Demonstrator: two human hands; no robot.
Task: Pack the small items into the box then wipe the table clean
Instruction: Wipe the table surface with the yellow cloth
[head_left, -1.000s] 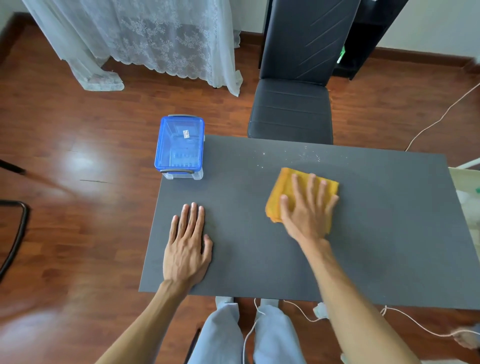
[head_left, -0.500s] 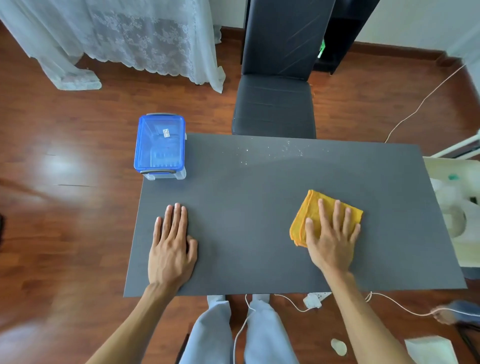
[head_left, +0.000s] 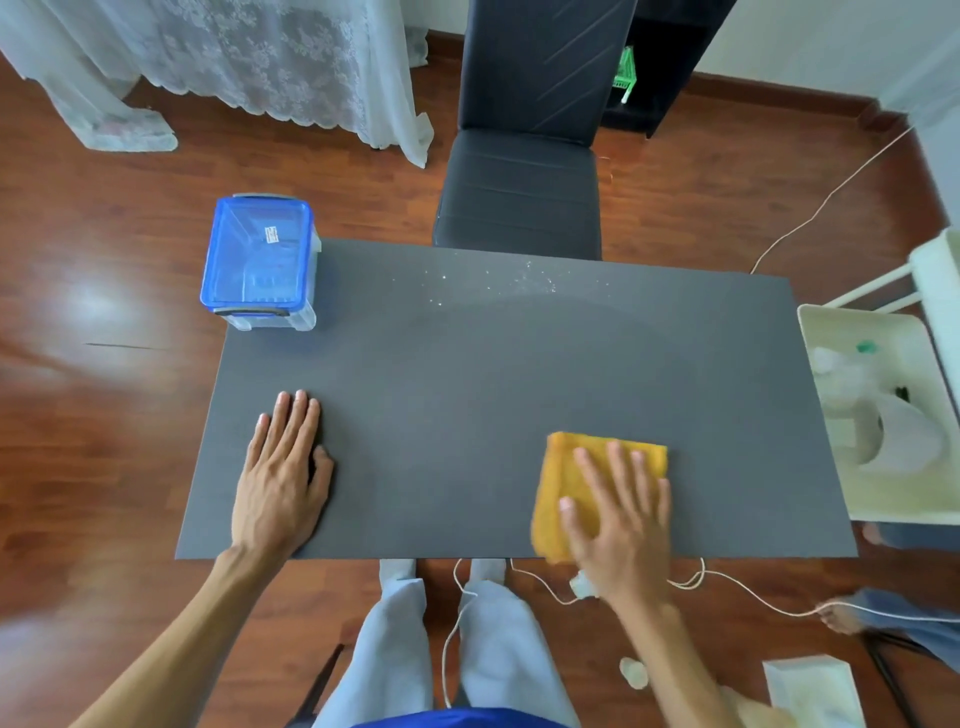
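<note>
At the far left corner of the table (head_left: 467, 395) stands the box (head_left: 258, 260), with its blue lid closed; it is clear below the lid, and what is inside cannot be made out. The box sits right at the table's corner, and part of it seems to reach over the edge.

Nearer to the person, the left hand (head_left: 283, 483) lies flat on the dark table surface, palm down. Its fingers are stretched forward and close together, the thumb a little to the side. It holds nothing, and it is well apart from the box.

In the middle, at the far edge of the table, some small white crumbs (head_left: 524, 278) are scattered. Behind them a black chair (head_left: 519, 192) is pushed against the table.

More to the right, near the front edge, the right hand (head_left: 621, 519) presses flat on a yellow cloth (head_left: 558, 467). The fingers are spread open on top of the cloth, not closed around it. The hand looks a little blurred. The cloth's near corner reaches the table's front edge. The two hands are well apart from each other.

Beside the right end of the table stands a white cart (head_left: 883, 499), with pale things on it that are too unclear to name.
</note>
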